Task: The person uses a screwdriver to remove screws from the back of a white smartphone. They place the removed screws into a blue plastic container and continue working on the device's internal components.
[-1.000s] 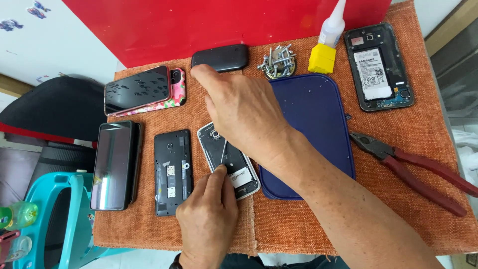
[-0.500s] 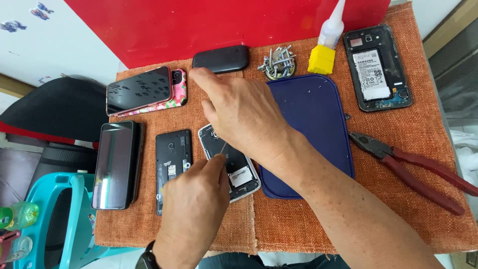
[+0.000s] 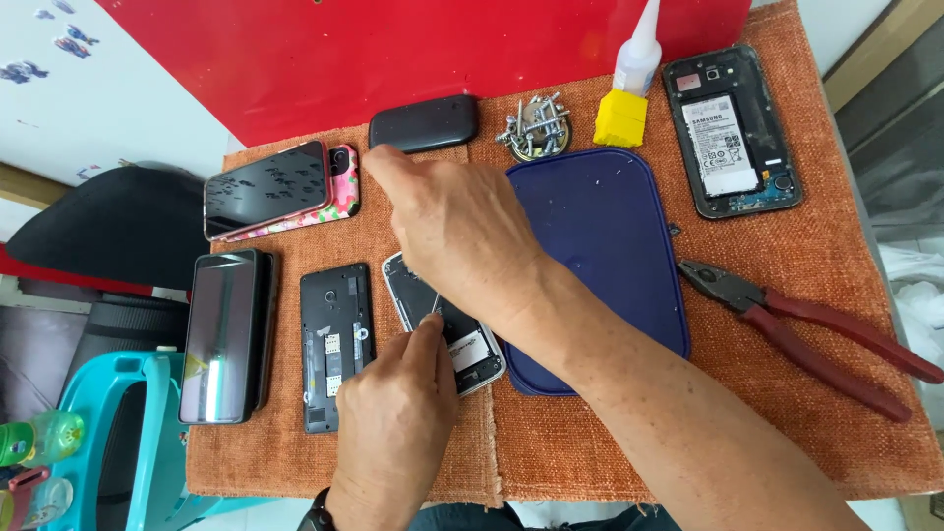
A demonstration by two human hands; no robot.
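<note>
Opened white-rimmed phone (image 3: 470,346) is lying back-up on the orange mat (image 3: 806,236) that is covering the desk, just at the 9 o'clock edge of the dark blue lid (image 3: 610,236). Its long axis is running from about 11 o'clock to 5 o'clock, with the upper end hiding under the right hand.

Counting the phones: six are showing. One is this opened one, one black opened phone (image 3: 334,344) is lying just at its 9 o'clock side, one dark-screened phone (image 3: 224,334) is sitting further toward 9 o'clock, two are stacking at 10 o'clock, a glossy one (image 3: 265,187) over a floral-cased one (image 3: 344,187), and one backless phone (image 3: 730,133) is resting at 2 o'clock. One black oval case (image 3: 423,123), one pile of screws (image 3: 534,128), one yellow-based glue bottle (image 3: 629,88) and one pair of red-handled pliers (image 3: 806,334) are also lying on the mat.

Left hand (image 3: 393,423) is pinching its fingertips nearly closed around a thin metal tool (image 3: 434,308), the tip touching the opened phone's inside. Right hand (image 3: 462,231) is spreading loosely, palm down, pressing on the phone's upper half; whether it is gripping anything, I cannot tell.
</note>
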